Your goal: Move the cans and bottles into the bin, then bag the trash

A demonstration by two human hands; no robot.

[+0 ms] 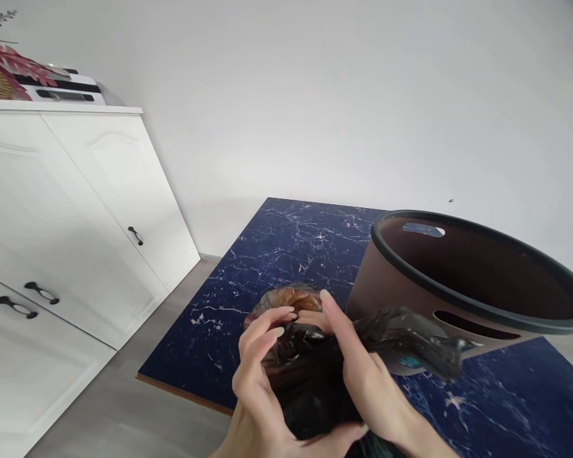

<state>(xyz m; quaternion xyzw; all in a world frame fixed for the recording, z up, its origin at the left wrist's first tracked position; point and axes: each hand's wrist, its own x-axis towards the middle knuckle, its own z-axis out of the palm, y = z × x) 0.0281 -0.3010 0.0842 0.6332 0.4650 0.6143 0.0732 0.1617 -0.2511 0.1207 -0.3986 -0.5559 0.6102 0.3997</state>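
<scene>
Head view: both bare hands are on a dark plastic bag [318,394], low in frame, over the near part of the blue marbled tabletop [291,245]. Left hand [262,388] cups it from the left, index and middle fingers curled over the top, thumb across the near side; grasping film, not released. Right hand [370,381] grips from the other side, index extended along the top, other fingers bent into the folds; exact pinch point hidden. Two-sided hold makes sense: thin, slippery film, likely to slump or spring out if only one side is held. Far end shows brownish and see-through, probably fewer layers there. Loose twisted tail sticks out right, past the right hand, in front of the brown bin [386,292]; nothing pins that end, so it hangs free. Bin stands upright on the table, dark rim up, just beside the right hand: mouth reachable, hands unobstructed. White cabinet [119,191] is well apart, left.
</scene>
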